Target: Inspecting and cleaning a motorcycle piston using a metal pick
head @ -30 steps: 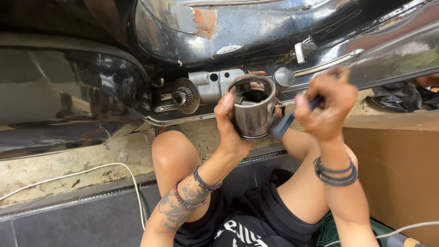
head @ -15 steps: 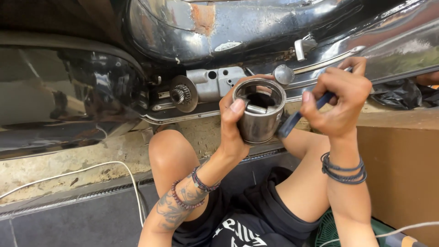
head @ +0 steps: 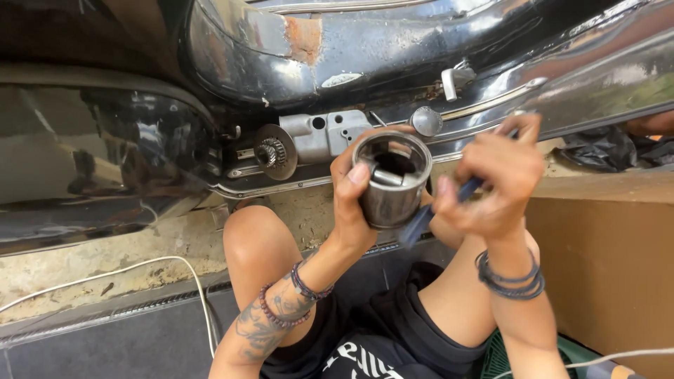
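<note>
Left hand (head: 354,189) was wrapped tight around the metal cylinder (head: 392,181), open end up, just below the black motorcycle body (head: 295,63); right hand (head: 495,179) was clenched on a blue-handled tool (head: 421,217) beside it.

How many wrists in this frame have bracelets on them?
2. The left wrist carries beaded bracelets below the left hand gripping the metal cylinder; the right wrist carries dark bands below the right hand holding a blue-handled tool.

Black motorcycle body (head: 232,63), toothed gear (head: 271,151), white cable (head: 105,275), cardboard box (head: 604,260).
</note>
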